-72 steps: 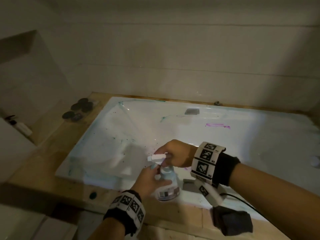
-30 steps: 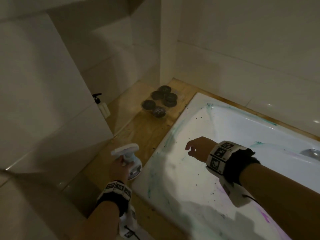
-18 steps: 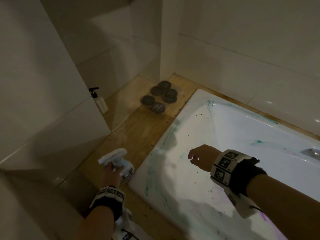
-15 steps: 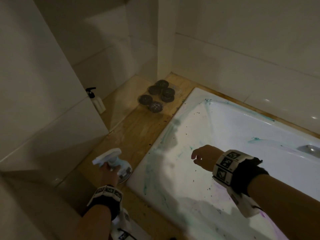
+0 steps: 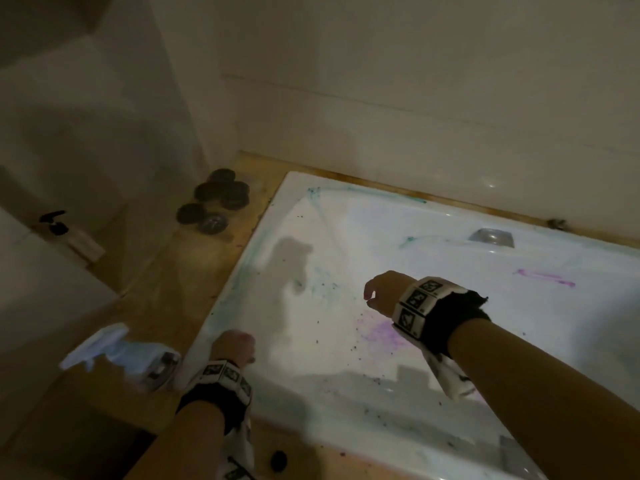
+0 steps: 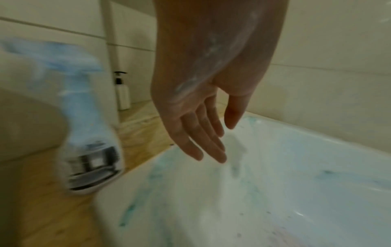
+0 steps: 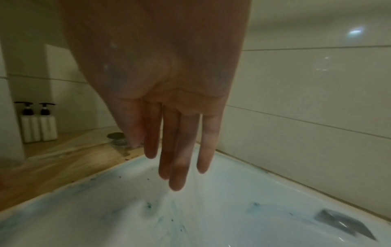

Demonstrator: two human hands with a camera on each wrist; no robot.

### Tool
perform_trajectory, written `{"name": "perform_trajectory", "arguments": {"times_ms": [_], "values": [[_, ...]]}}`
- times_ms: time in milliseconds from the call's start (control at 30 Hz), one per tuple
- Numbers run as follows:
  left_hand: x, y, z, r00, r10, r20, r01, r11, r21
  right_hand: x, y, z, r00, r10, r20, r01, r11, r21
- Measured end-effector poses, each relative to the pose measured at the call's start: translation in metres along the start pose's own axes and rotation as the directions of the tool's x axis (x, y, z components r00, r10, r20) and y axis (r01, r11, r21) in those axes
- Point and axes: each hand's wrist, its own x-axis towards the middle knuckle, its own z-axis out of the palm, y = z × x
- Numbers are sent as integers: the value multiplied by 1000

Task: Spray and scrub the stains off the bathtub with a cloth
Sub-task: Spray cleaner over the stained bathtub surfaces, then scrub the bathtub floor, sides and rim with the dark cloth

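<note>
while both hands are hanging over the near end of the tub, neither is holding anything: the left hand (image 6: pixel 196 117) is showing straight, relaxed fingers (image 6: pixel 190 143) with a pale smear across the palm, and the right hand (image 7: pixel 169 120) is pointing its long fingers (image 7: pixel 177 167) loosely downward above the basin. the cloth is not showing in any view. just beside the left hand, the spray bottle (image 5: pixel 121 355) is sitting apart from it on the wooden surround (image 5: pixel 166 292), a blurred pale-blue plastic shape with a white trigger head and a shiny label band near its base; whether it is standing upright or tilting i cannot tell. both wrists are wearing black bands with white checkered marker tags.

the bathtub (image 5: pixel 346 441) is lying glossy, white and smooth, and its stains are showing as teal streaks (image 5: pixel 322 289) along the left wall, a soft purple smudge (image 5: pixel 377 334) under the right wrist, a sharper purple line (image 5: pixel 547 277) further right, and scattered dark specks. a metal fitting (image 5: pixel 490 237) is gleaming on the far wall of the tub.

further off, dark round discs (image 5: pixel 218 199) are clustering on the surround's far corner, white pump bottles (image 7: pixel 39 123) with black heads are standing in a niche, and pale glossy tiles (image 5: pixel 415 98) are rising behind.
</note>
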Motion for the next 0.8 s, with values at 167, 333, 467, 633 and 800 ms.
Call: {"name": "perform_trajectory", "arguments": {"times_ms": [167, 333, 467, 633, 800], "values": [[-69, 73, 111, 971, 215, 107, -206, 975, -88, -63, 99, 39, 987, 154, 38, -158, 970, 186], [-136, 106, 223, 906, 323, 275, -314, 946, -76, -156, 249, 115, 886, 434, 165, -464, 842, 276], [-184, 109, 304, 850, 357, 387, -390, 921, 8, -248, 351, 210, 742, 599, 300, -669, 633, 390], [-218, 92, 390, 828, 291, 479, -388, 915, 115, -323, 397, 326, 609, 609, 508, -790, 525, 318], [-238, 69, 453, 795, 246, 555, -427, 876, 223, -330, 397, 384, 566, 638, 522, -818, 356, 452]]}}
